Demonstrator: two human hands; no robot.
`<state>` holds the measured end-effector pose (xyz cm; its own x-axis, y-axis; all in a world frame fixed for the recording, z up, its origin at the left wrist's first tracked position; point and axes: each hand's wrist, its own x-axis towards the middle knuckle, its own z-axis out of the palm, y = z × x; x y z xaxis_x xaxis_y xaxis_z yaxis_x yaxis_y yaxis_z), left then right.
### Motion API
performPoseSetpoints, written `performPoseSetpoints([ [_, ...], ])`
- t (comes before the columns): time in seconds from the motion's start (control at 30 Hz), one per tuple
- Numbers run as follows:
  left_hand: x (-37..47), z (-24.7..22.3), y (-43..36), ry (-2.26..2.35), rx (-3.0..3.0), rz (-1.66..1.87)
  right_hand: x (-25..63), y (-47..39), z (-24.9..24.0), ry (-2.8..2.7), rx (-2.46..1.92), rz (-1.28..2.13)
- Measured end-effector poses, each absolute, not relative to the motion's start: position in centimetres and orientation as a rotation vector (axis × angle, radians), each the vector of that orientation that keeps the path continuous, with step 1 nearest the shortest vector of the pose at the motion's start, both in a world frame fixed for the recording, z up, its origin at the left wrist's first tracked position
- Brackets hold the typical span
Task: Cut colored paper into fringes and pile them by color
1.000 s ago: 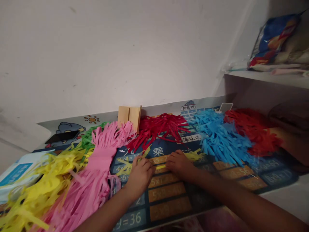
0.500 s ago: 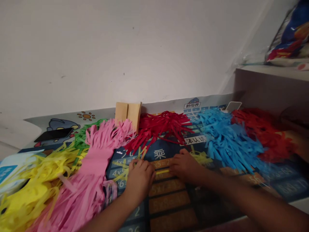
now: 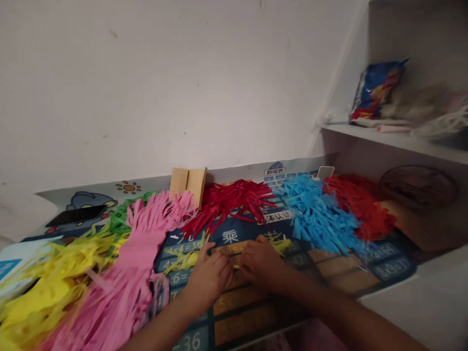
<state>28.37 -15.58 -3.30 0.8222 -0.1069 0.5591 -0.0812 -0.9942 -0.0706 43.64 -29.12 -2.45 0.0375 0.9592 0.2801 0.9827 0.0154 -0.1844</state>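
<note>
My left hand (image 3: 213, 273) and my right hand (image 3: 260, 261) are close together low over the patterned mat (image 3: 237, 336). Both have their fingers closed on a thin strip of yellow fringed paper (image 3: 183, 260). Its loose ends stick out left of my left hand and past my right hand, and a short bit shows between them. The rest is hidden under my fingers. Behind my hands lies a crimson fringed bundle (image 3: 237, 197). Left of my left hand stretches a pink fringed sheet (image 3: 141, 248) with a plain middle band.
Yellow fringes (image 3: 54, 292) and green fringes (image 3: 120, 219) lie left, near a black phone (image 3: 75, 214). A folded cardboard piece (image 3: 195, 185) stands by the wall. Blue fringes (image 3: 318, 214) and red-orange fringes (image 3: 361, 204) lie right, below a shelf (image 3: 398, 139) holding a snack bag (image 3: 378, 90).
My right hand has come closer to my left, and less of the yellow strip shows between them. The view has turned to the right, bringing more of the shelf in.
</note>
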Motion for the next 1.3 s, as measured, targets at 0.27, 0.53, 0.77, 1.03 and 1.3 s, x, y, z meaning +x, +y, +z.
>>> performPoseSetpoints([
  [0.27, 22.4, 2.4, -21.2, 0.528, -3.066, -0.903, 38.5, -34.6, 0.2, -0.987, -1.395, 1.303],
  [0.53, 20.2, -0.6, -23.0, 0.063, -3.283, -1.245, 33.6, -35.0, -3.5, -0.497, -1.032, 1.26],
  [0.77, 20.8, -2.8, -25.7, -0.519, -3.459, -1.578, 32.0, -35.3, -4.1, -0.429, -1.188, 0.865],
  [1.03, 21.0, -2.6, -24.6, -0.377, -3.709, -1.579, 32.0, -35.5, -4.8, -0.609, -1.194, 0.787],
  [1.3, 20.8, -3.7, -24.4, -0.863, -3.565, -2.297, 42.5, -31.7, -2.4, -1.007, -1.788, 0.164],
])
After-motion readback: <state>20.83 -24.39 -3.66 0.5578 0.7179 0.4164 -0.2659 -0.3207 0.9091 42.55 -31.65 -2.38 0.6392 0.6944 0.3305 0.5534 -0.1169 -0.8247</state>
